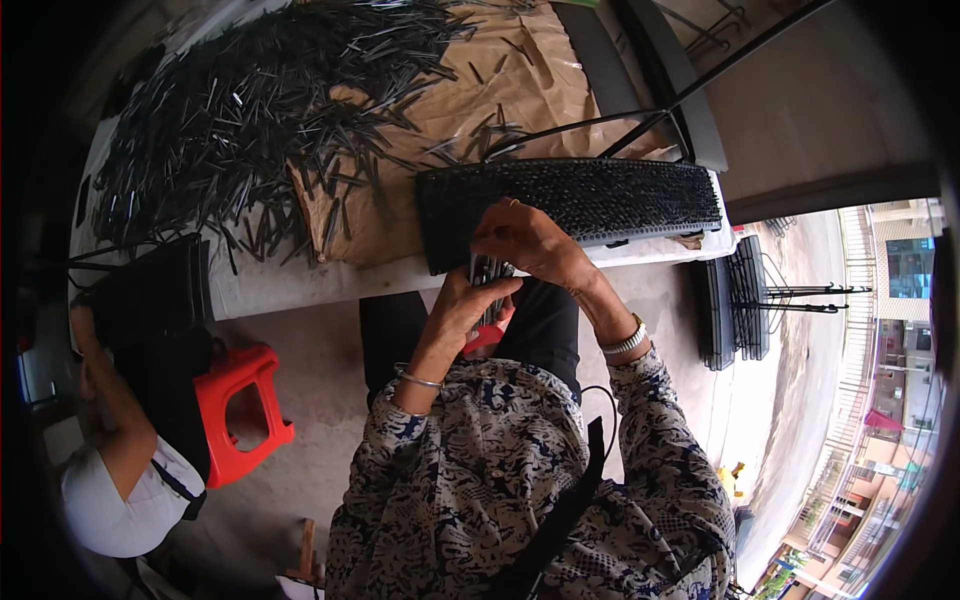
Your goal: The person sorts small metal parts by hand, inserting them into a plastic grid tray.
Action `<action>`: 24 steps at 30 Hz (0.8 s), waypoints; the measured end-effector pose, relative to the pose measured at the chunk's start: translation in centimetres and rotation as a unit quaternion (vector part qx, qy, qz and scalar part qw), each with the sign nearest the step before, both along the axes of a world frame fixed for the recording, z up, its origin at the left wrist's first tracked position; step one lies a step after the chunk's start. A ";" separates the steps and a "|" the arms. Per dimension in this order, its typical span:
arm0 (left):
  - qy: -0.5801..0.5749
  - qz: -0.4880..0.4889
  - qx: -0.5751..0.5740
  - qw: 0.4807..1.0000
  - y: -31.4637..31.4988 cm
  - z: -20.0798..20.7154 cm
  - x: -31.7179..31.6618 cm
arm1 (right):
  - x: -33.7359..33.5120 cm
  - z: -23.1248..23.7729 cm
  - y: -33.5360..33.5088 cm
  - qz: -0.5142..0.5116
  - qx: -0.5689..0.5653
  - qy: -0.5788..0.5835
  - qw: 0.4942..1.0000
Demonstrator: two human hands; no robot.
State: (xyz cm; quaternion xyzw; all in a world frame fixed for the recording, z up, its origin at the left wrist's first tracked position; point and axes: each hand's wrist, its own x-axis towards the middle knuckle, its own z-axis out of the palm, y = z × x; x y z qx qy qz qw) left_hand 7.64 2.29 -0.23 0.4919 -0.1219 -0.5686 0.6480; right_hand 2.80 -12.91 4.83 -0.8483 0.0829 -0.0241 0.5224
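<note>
Close in front of my body, my left hand point(468, 305) is wrapped round a bundle of thin dark sticks point(489, 270), their ends poking up past the thumb. Just above it, my right hand point(535, 243) bends over the near edge of a long black rack point(620, 195), its fingers curled together. Whatever sits in those fingertips is hidden. Rows of small upright pieces fill much of the rack, which lies along the table's near edge. A large heap of loose thin black sticks point(250, 110) spreads over the table's left and far side.
Brown paper point(540, 65) covers part of the white table point(280, 295). Thin black bars point(640, 125) rise behind the rack. At left, a person in a white top point(130, 490) works by a black panel point(155, 295), near a red stool point(240, 410). More black racks point(735, 305) stand to the right.
</note>
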 end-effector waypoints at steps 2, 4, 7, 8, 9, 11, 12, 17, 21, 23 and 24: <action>-0.001 0.010 -0.004 1.000 0.2 -0.1 0.1 | 0.5 -0.1 0.0 0.013 0.038 0.025 0.999; 0.024 0.008 -0.022 0.999 0.5 -0.6 0.2 | 0.8 -0.1 0.0 0.001 0.094 0.037 0.995; 0.029 0.032 -0.036 0.998 0.8 -0.7 0.3 | 1.7 0.0 -0.3 -0.050 0.115 0.007 0.992; 0.030 0.034 -0.036 0.998 0.9 -0.7 0.4 | 2.1 0.0 -0.5 -0.086 0.081 -0.035 0.992; 0.030 0.042 -0.036 0.998 1.0 -0.5 0.4 | 2.5 -0.2 -0.5 -0.085 0.081 -0.035 0.992; 0.030 0.050 -0.035 0.998 1.1 -0.3 0.5 | 3.7 -1.4 -0.3 -0.172 -0.046 -0.114 0.977; 0.026 0.053 -0.033 0.998 1.2 -0.3 0.5 | 4.3 -1.9 -0.3 -0.170 -0.046 -0.114 0.978; 0.017 0.042 -0.041 0.998 1.2 -0.6 0.7 | 6.7 -4.2 -0.3 -0.210 -0.144 -0.194 0.947; 0.006 0.028 -0.030 0.999 1.6 -0.6 0.8 | 7.6 -5.1 0.1 -0.192 -0.175 -0.194 0.946; 0.009 0.028 -0.031 0.999 1.8 -0.7 0.8 | 7.5 -4.7 0.4 -0.143 -0.261 -0.185 0.936; 0.006 0.035 -0.032 0.999 1.9 -0.8 0.8 | 7.5 -4.7 0.5 -0.143 -0.261 -0.185 0.937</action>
